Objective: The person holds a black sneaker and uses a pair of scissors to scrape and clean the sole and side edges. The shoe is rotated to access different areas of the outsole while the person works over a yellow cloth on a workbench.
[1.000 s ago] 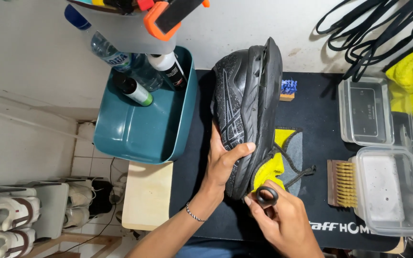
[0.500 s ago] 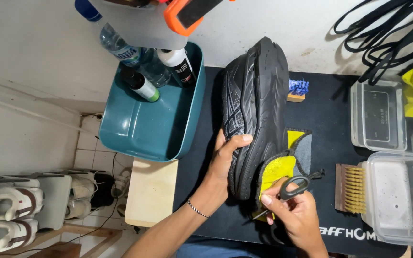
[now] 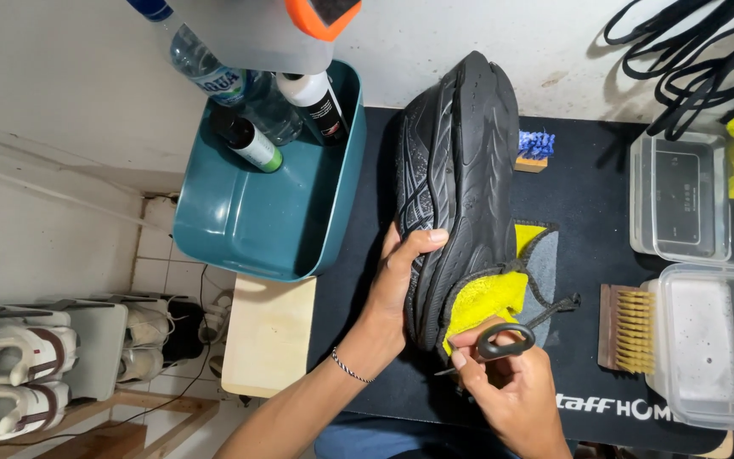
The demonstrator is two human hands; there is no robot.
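Note:
My left hand [image 3: 401,285] grips a black sneaker [image 3: 456,170] by its side, holding it on edge with the sole turned to the right. A yellow and grey cloth [image 3: 503,285] lies under the shoe's heel on the black mat [image 3: 584,221]. My right hand [image 3: 507,391] holds small scissors [image 3: 503,340] by their black loop handle, the thin blades pointing left towards the heel of the shoe.
A teal tub [image 3: 248,225] with bottles [image 3: 252,144] stands to the left. On the right lie a wooden brush [image 3: 626,327], two clear plastic containers [image 3: 707,348], a small blue brush [image 3: 534,149] and black laces [image 3: 690,59]. White shoes [image 3: 19,374] sit on a rack below left.
My left hand has rolled the shoe so more of the sole faces up. My right hand has turned the scissors and brought them close to the heel.

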